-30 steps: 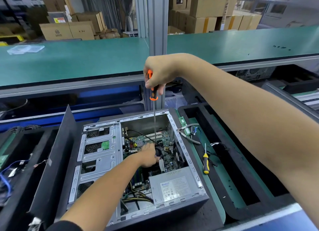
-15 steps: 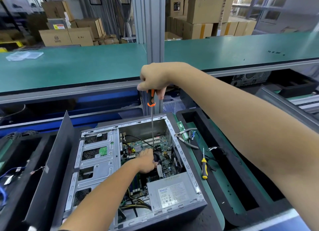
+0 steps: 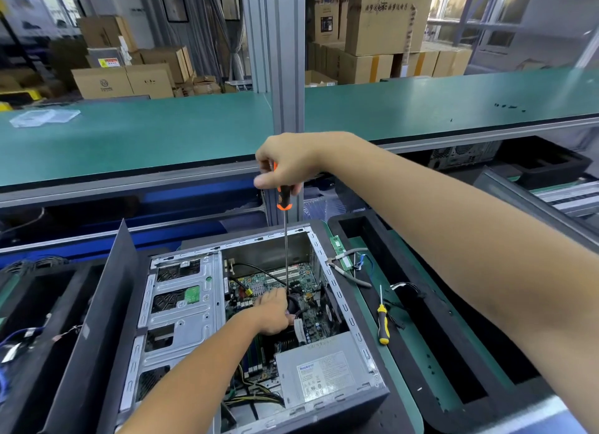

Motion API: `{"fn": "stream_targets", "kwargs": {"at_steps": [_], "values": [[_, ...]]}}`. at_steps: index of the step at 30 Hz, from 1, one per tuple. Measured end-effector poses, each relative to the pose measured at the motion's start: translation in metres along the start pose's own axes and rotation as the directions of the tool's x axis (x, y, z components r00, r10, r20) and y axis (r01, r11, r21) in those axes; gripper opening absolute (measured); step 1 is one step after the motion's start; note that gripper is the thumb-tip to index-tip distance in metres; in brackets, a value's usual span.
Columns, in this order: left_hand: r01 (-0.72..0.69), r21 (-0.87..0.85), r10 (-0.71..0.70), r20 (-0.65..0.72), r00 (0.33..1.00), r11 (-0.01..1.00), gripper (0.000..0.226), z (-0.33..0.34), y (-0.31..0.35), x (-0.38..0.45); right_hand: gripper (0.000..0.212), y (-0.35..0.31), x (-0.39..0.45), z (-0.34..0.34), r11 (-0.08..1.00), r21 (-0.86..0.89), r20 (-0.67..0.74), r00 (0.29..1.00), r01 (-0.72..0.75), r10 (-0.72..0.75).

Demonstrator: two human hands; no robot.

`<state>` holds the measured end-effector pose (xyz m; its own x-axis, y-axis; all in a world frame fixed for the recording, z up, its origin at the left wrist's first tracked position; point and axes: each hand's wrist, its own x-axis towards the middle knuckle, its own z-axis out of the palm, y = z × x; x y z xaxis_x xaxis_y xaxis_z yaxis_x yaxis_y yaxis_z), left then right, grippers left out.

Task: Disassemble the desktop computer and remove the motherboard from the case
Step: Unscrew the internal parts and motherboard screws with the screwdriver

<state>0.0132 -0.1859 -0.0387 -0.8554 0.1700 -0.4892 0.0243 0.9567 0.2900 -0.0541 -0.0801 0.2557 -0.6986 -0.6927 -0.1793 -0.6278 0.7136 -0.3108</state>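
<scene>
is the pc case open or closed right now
Open. The computer case has no side cover on top: the motherboard, power supply and drive cage are exposed, and the left hand reaches inside.

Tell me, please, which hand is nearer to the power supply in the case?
Left. The left hand is down inside the case, just beyond the power supply; the right hand grips the screwdriver handle high above the case.
</scene>
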Motion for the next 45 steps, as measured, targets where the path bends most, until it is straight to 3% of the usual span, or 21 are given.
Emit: {"fn": "stream_targets", "kwargs": {"at_steps": [2,5,9,13,16,19,20,23,25,31,34,36,39,41,44,45], "values": [[-0.009,0.002,0.009,0.003,1.000,1.000,0.048,0.000,0.000,0.000,0.051,-0.003,0.001,0.004,0.980,-0.178,-0.067,0.995,-0.088,0.077],[-0.009,-0.008,0.009,0.002,1.000,1.000,0.046,0.000,0.000,-0.001,0.041,-0.006,0.006,0.005,0.949,-0.288,-0.092,0.990,-0.129,0.107],[-0.010,-0.022,0.010,0.003,1.000,1.000,0.044,-0.001,0.000,-0.002,0.017,-0.009,0.007,0.001,0.983,-0.180,0.011,1.000,0.024,-0.023],[-0.011,-0.063,0.012,0.009,1.000,0.998,0.057,-0.001,-0.001,-0.001,0.024,-0.003,0.006,-0.006,0.987,-0.101,0.049,0.992,0.124,-0.119],[-0.004,-0.074,0.005,0.014,1.000,0.997,0.059,-0.001,-0.001,-0.003,0.031,-0.002,0.004,-0.007,0.986,0.086,0.096,0.984,0.139,-0.148],[0.002,-0.071,-0.001,0.010,1.000,0.997,0.061,-0.002,0.000,-0.004,0.017,-0.006,0.006,-0.001,0.979,0.169,0.056,0.991,0.111,-0.122],[0.003,-0.072,-0.002,0.012,1.000,0.997,0.063,-0.001,0.000,-0.005,0.014,-0.007,0.008,0.003,0.987,0.134,0.025,0.995,0.090,-0.094],[0.001,-0.083,0.001,0.020,1.000,0.997,0.066,-0.001,0.000,-0.004,0.042,-0.011,0.014,0.005,0.972,-0.215,-0.063,0.994,-0.098,0.087],[-0.001,-0.088,0.003,0.023,1.000,0.996,0.063,-0.002,0.000,-0.005,0.040,-0.010,0.015,0.003,0.925,-0.342,-0.104,0.985,-0.168,0.140],[-0.009,-0.085,0.010,0.018,1.000,0.996,0.055,-0.003,-0.001,-0.005,0.016,0.001,0.016,-0.005,0.992,-0.119,0.015,0.999,0.034,-0.033],[-0.011,-0.076,0.012,0.016,1.000,0.997,0.055,-0.003,-0.001,-0.005,0.026,0.006,0.015,-0.010,0.994,-0.055,0.056,0.994,0.099,-0.096],[-0.007,-0.073,0.008,0.021,1.000,0.997,0.054,-0.003,-0.001,-0.005,0.034,0.004,0.012,-0.009,0.988,0.105,0.108,0.986,0.113,-0.124],[-0.002,-0.061,0.003,0.025,1.000,0.998,0.053,-0.003,-0.001,-0.004,0.027,-0.003,0.012,-0.004,0.978,0.185,0.100,0.989,0.093,-0.113],[0.000,-0.060,0.002,0.029,1.000,0.998,0.055,-0.004,0.000,-0.005,0.022,-0.007,0.015,0.000,0.995,0.084,0.051,0.997,0.047,-0.051],[0.002,-0.058,0.000,0.022,1.000,0.998,0.058,-0.003,0.001,-0.005,0.045,-0.012,0.018,0.002,0.951,-0.289,-0.042,0.994,-0.105,0.097],[0.003,-0.062,-0.002,0.019,1.000,0.998,0.057,-0.003,0.001,-0.006,0.047,-0.012,0.019,0.002,0.933,-0.336,-0.076,0.991,-0.130,0.111]]}}
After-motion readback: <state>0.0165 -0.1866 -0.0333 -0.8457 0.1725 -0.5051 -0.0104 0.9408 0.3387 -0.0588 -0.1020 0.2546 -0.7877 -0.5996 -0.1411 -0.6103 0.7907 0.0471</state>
